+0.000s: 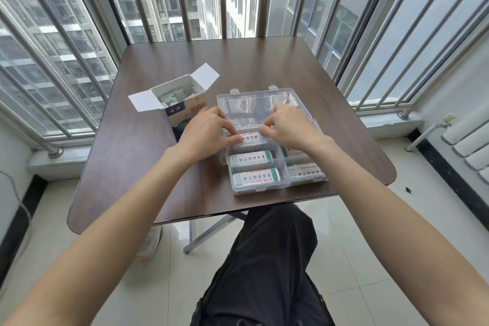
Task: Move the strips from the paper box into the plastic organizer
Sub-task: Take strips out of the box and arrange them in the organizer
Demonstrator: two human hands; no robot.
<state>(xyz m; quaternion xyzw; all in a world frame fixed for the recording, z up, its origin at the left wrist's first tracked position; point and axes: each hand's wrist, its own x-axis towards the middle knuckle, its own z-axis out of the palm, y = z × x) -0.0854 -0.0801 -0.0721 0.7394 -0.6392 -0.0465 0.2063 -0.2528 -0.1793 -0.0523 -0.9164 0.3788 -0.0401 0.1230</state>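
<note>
A clear plastic organizer point(277, 185) lies open on the dark table, its lid point(254, 106) tipped back. White strips with green ends point(250, 159) fill its near compartments. Over the far left compartment, my left hand point(205, 132) and my right hand point(287, 127) pinch the two ends of a stack of white strips point(251, 139). The paper box point(182, 108) stands open to the left of the organizer, with more wrapped strips point(172, 96) inside. My right hand hides the far right compartment.
The brown table point(148, 167) has rounded corners and stands against a metal window railing point(185, 8). A radiator point(468, 145) is on the right wall. My crossed leg in black trousers point(267, 259) sits under the table's near edge.
</note>
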